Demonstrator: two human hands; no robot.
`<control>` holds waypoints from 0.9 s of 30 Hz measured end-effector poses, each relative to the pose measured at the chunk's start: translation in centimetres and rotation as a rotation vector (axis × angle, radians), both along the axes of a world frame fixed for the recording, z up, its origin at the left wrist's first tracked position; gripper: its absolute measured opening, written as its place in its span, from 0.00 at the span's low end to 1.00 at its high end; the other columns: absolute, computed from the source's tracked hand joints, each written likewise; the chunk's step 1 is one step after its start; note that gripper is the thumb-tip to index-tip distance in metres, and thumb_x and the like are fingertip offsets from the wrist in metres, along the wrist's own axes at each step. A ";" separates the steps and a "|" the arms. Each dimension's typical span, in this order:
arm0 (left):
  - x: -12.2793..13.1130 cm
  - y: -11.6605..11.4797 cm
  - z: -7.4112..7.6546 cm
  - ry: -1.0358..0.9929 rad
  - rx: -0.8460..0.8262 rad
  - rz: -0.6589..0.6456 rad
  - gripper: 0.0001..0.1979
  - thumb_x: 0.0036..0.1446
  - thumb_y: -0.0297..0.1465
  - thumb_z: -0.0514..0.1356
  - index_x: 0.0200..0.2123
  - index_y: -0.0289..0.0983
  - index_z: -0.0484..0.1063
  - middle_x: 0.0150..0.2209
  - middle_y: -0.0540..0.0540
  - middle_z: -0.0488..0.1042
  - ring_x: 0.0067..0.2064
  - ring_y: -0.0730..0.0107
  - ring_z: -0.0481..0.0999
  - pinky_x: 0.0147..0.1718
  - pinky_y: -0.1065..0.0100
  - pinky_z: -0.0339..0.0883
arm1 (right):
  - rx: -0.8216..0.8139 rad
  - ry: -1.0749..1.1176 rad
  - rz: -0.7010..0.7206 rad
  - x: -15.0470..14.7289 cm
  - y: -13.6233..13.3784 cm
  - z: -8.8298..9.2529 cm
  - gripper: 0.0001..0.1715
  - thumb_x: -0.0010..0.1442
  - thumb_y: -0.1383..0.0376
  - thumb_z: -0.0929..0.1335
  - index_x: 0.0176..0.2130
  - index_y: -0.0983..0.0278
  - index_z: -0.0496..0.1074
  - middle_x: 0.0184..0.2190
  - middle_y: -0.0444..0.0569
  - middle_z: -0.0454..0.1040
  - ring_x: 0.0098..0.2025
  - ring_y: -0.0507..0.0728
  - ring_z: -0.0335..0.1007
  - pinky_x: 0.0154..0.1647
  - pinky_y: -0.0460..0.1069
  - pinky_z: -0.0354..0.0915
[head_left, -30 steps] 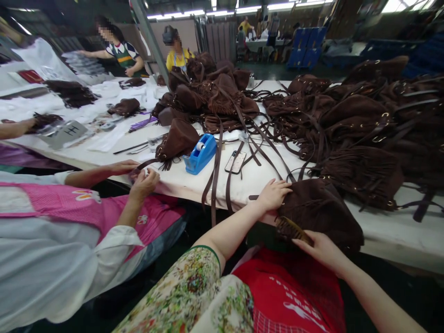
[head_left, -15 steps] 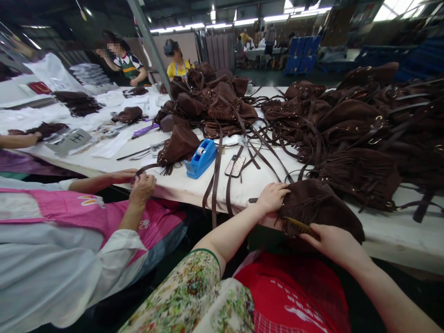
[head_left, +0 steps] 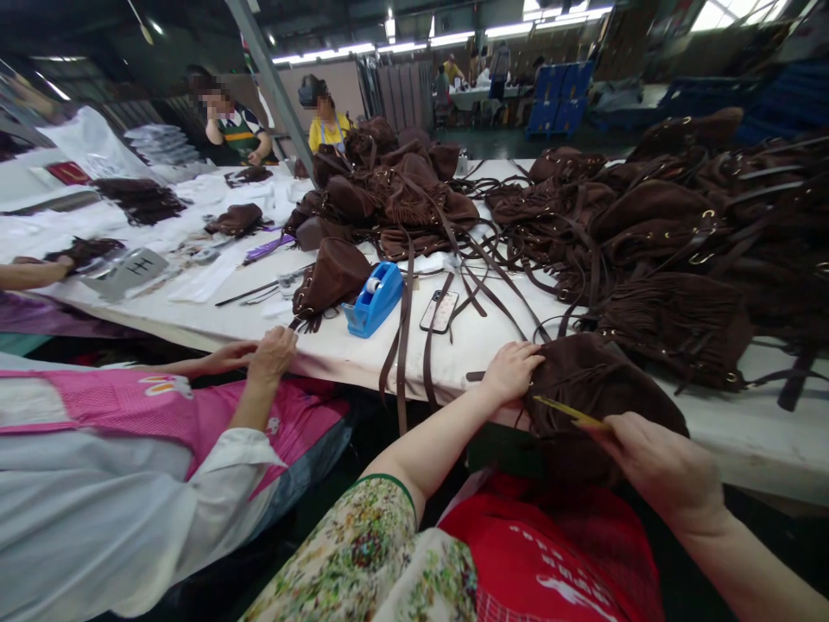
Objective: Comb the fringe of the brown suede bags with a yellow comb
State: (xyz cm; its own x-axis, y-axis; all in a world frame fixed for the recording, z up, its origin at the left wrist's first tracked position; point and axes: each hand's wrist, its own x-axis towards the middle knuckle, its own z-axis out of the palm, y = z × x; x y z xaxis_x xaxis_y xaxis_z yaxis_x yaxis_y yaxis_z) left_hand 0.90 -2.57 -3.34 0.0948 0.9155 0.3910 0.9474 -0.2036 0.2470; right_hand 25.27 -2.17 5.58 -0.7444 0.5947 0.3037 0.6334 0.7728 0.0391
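Note:
A dark brown fringed suede bag (head_left: 612,376) lies at the table's front edge, right in front of me. My left hand (head_left: 514,371) is closed on its left side, fingertips curled over the edge. A yellowish-brown comb (head_left: 562,408) is gripped in my right hand (head_left: 670,466), its tip pointing left over the bag's fringe. Whether the comb touches the fringe I cannot tell. The bag's lower part hangs over the edge, partly behind my right hand.
A blue tape dispenser (head_left: 374,300) and a phone (head_left: 439,311) lie left of the bag. Brown bags (head_left: 414,190) with trailing straps are heaped behind; more crowd the right. At my left, a co-worker in a pink apron (head_left: 123,402) handles a strap near another bag (head_left: 332,276).
My right hand has lifted and turned, so the comb shows edge-on instead of teeth down in the fringe. My left hand stays on the bag. The neighbour's hands have moved slightly.

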 end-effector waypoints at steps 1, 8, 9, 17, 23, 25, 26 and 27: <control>0.1 -0.2 0.2 0.008 0.000 0.009 0.17 0.63 0.27 0.52 0.53 0.37 0.71 0.60 0.45 0.67 0.60 0.66 0.64 0.61 0.61 0.56 | -0.053 0.082 -0.080 0.0 0.3 0.1 0.27 0.63 0.45 0.62 0.27 0.61 0.72 0.22 0.48 0.73 0.24 0.56 0.68 0.23 0.49 0.49; 0.4 -2.5 4.7 -0.040 -0.144 -0.038 0.15 0.65 0.30 0.50 0.49 0.40 0.73 0.51 0.47 0.73 0.50 0.68 0.70 0.51 0.66 0.65 | -0.771 0.300 -0.264 -0.9 3.6 -3.0 0.31 0.58 0.41 0.63 0.39 0.63 0.78 0.30 0.48 0.80 0.31 0.60 0.75 0.31 0.50 0.65; 0.7 -3.2 5.5 -0.073 -0.177 0.002 0.15 0.65 0.32 0.50 0.48 0.39 0.73 0.49 0.45 0.73 0.49 0.67 0.71 0.50 0.66 0.66 | -0.791 0.316 -0.270 -1.1 3.7 -3.5 0.32 0.58 0.41 0.63 0.39 0.64 0.78 0.29 0.49 0.80 0.31 0.60 0.74 0.31 0.50 0.66; 6.3 -9.0 5.9 -0.126 -0.762 0.290 0.44 0.46 0.63 0.57 0.45 0.26 0.72 0.38 0.29 0.75 0.42 0.42 0.77 0.38 0.53 0.73 | -0.838 0.353 -0.292 -2.8 3.9 -4.2 0.33 0.56 0.40 0.64 0.35 0.65 0.78 0.24 0.50 0.78 0.26 0.60 0.72 0.27 0.50 0.64; 5.6 -9.0 3.5 -0.228 -0.774 0.170 0.29 0.59 0.49 0.53 0.47 0.28 0.72 0.41 0.31 0.77 0.44 0.48 0.78 0.42 0.56 0.73 | -0.908 0.353 -0.223 -2.2 3.6 -3.9 0.34 0.56 0.39 0.64 0.38 0.66 0.78 0.24 0.49 0.78 0.26 0.58 0.71 0.26 0.49 0.64; 4.6 -8.8 3.6 -0.268 -0.791 0.114 0.31 0.63 0.51 0.45 0.42 0.30 0.75 0.41 0.33 0.77 0.44 0.51 0.78 0.44 0.57 0.72 | -0.915 0.354 -0.200 -1.9 3.6 -4.1 0.34 0.56 0.40 0.64 0.39 0.66 0.77 0.26 0.48 0.78 0.28 0.59 0.72 0.28 0.49 0.65; 4.2 -8.6 3.8 -0.274 -0.799 0.102 0.30 0.64 0.49 0.44 0.41 0.31 0.75 0.40 0.34 0.78 0.44 0.53 0.78 0.44 0.58 0.72 | -0.915 0.358 -0.188 -1.8 3.7 -4.3 0.33 0.56 0.41 0.65 0.40 0.66 0.77 0.28 0.49 0.79 0.30 0.59 0.73 0.29 0.49 0.65; 3.8 -8.5 3.9 -0.271 -0.796 0.092 0.29 0.64 0.48 0.44 0.40 0.32 0.76 0.40 0.35 0.78 0.44 0.55 0.78 0.44 0.59 0.72 | -0.915 0.361 -0.178 -1.7 3.7 -4.5 0.32 0.57 0.41 0.65 0.40 0.66 0.77 0.30 0.49 0.80 0.32 0.60 0.74 0.31 0.49 0.66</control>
State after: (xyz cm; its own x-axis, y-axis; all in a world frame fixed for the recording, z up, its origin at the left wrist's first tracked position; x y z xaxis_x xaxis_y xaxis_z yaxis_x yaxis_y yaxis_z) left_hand 4.67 -11.07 0.58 0.0025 0.9270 -0.3751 0.8390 0.2021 0.5053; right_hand 23.54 1.58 1.10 -0.5749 0.8067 -0.1368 0.5994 0.3014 -0.7415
